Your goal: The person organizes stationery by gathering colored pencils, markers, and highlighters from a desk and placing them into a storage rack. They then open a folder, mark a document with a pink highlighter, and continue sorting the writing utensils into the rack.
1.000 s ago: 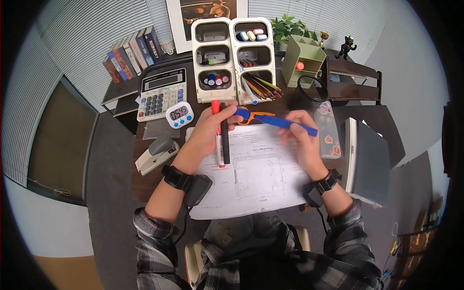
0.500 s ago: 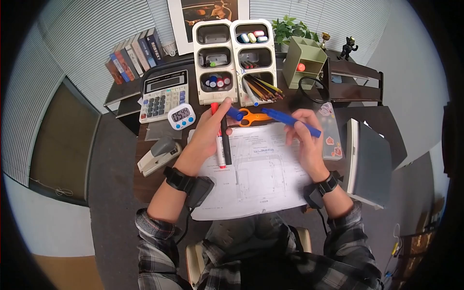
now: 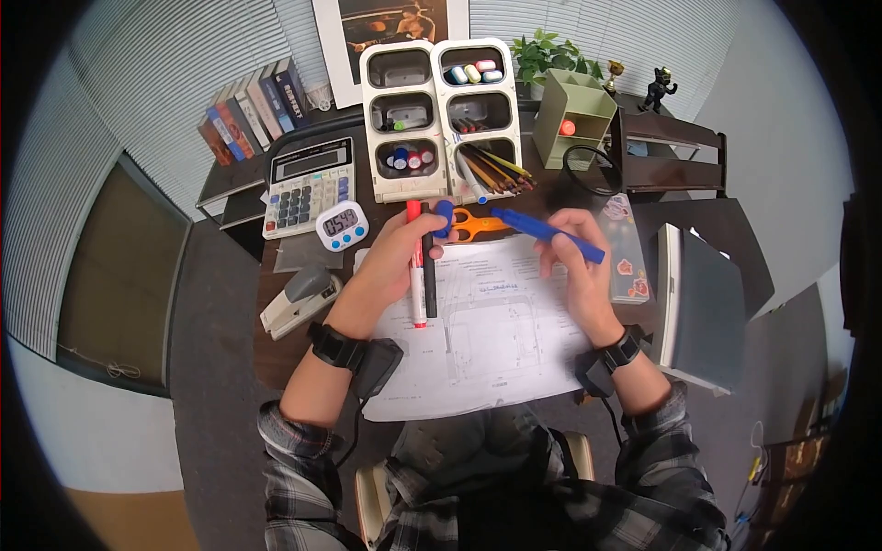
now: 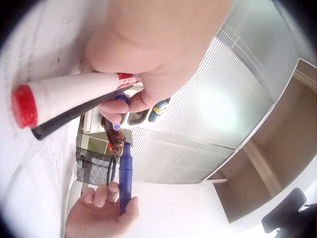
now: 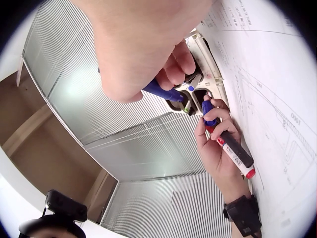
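The left hand (image 3: 388, 262) grips a red-and-white marker (image 3: 418, 285) and a black pen (image 3: 431, 280) side by side above the paper (image 3: 487, 321). A blue cap (image 3: 444, 219) is pinched at its fingertips, also visible in the right wrist view (image 5: 210, 112). The right hand (image 3: 584, 280) holds an uncapped blue marker (image 3: 556, 235) by its barrel, its tip pointing toward the cap, with a gap between them. Orange-handled scissors (image 3: 478, 223) lie on the desk behind that gap.
A two-column organizer (image 3: 448, 138) with pens and pencils stands behind the hands. Left are a calculator (image 3: 308, 188), timer (image 3: 342, 226) and stapler (image 3: 301, 301). Right are a mesh holder (image 3: 593, 173), a clear case (image 3: 628, 266) and a grey binder (image 3: 703, 308).
The blue cap has turned in the left fingers and now stands more upright. The left hand has shifted slightly down; the right hand still holds the blue marker.
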Demonstrator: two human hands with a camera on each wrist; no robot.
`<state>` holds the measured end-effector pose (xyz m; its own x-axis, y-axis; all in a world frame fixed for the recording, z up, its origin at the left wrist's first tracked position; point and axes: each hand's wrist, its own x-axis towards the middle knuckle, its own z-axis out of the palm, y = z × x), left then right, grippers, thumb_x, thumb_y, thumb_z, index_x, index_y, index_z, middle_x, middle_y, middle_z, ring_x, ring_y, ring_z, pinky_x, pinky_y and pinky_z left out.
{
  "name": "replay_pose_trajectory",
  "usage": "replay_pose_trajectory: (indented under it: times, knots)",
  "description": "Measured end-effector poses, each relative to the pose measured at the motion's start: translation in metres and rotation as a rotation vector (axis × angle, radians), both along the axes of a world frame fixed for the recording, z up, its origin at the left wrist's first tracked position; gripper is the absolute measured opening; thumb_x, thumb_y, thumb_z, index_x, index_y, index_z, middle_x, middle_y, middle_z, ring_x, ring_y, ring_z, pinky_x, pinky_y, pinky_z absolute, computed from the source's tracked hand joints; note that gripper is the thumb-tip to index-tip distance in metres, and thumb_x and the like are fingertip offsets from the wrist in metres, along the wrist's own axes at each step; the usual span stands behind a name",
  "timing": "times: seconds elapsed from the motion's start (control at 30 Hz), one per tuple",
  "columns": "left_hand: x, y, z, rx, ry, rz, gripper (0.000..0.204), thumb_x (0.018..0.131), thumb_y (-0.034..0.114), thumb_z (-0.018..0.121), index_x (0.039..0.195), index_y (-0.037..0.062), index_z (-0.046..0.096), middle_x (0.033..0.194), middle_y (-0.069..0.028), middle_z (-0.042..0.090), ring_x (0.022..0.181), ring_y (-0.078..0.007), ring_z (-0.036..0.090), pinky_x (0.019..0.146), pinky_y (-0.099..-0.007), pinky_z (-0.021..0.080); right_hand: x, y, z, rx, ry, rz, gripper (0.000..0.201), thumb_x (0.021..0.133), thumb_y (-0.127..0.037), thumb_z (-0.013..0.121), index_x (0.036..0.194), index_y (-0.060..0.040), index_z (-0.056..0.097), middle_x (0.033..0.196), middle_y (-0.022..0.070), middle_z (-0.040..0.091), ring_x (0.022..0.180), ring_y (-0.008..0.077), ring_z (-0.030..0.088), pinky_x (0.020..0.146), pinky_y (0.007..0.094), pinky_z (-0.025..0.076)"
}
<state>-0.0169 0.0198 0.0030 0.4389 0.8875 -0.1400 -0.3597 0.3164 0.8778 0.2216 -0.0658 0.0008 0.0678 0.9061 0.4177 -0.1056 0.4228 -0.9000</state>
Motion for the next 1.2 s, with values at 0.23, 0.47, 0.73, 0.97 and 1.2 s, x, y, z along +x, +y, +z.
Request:
replay_pose_trajectory:
  times: [0.23, 0.47, 0.73, 0.97, 1.2]
  knots:
    - [-0.003, -0.008, 0.012, 0.154, 0.092, -0.128, 0.038, 0.096, 0.016, 0.062, 0.128, -0.0039, 0.056, 0.088, -0.0059, 0.059, 0.068, -0.0072, 0.049, 0.054, -0.0190, 0.036, 0.001, -0.001, 0.001, 0.005, 0.001, -0.017, 0.019, 0.098, -0.013, 0.058, 0.112, -0.0008, 0.053, 0.088, 0.0084, 0.065, 0.065, 0.0079, 0.055, 0.060, 0.0209, 0.045]
    - [-0.006, 0.001, 0.002, 0.113, 0.067, -0.092, 0.036, 0.095, 0.023, 0.065, 0.120, -0.0023, 0.062, 0.081, -0.0023, 0.056, 0.063, -0.0057, 0.044, 0.054, -0.0187, 0.034, 0.003, -0.001, -0.001, 0.006, 0.026, -0.016, 0.019, 0.098, -0.014, 0.059, 0.110, -0.0005, 0.055, 0.086, 0.0078, 0.065, 0.064, 0.0077, 0.055, 0.060, 0.0211, 0.045]
    - [-0.002, -0.002, 0.003, 0.078, 0.054, -0.089, 0.031, 0.097, 0.021, 0.062, 0.118, -0.0018, 0.060, 0.080, -0.0020, 0.055, 0.061, -0.0053, 0.043, 0.051, -0.0171, 0.032, 0.004, -0.001, -0.003, -0.004, 0.027, 0.050, 0.018, 0.098, -0.014, 0.059, 0.110, -0.0002, 0.055, 0.084, 0.0077, 0.066, 0.064, 0.0076, 0.054, 0.061, 0.0217, 0.045]
    - [0.001, -0.005, 0.006, 0.105, 0.109, -0.133, 0.033, 0.096, 0.023, 0.064, 0.118, -0.0011, 0.059, 0.079, -0.0022, 0.055, 0.061, -0.0054, 0.043, 0.052, -0.0175, 0.032, 0.002, -0.002, -0.001, -0.017, 0.009, 0.072, 0.018, 0.098, -0.012, 0.060, 0.110, 0.0001, 0.055, 0.084, 0.0078, 0.067, 0.064, 0.0068, 0.054, 0.061, 0.0217, 0.045]
    - [0.002, -0.006, 0.003, 0.139, 0.109, -0.195, 0.032, 0.096, 0.022, 0.064, 0.119, -0.0002, 0.059, 0.080, -0.0015, 0.055, 0.062, -0.0052, 0.043, 0.052, -0.0175, 0.033, 0.001, -0.002, -0.001, -0.051, -0.016, 0.100, 0.017, 0.098, -0.011, 0.060, 0.110, 0.0000, 0.055, 0.084, 0.0081, 0.067, 0.064, 0.0069, 0.055, 0.060, 0.0215, 0.045]
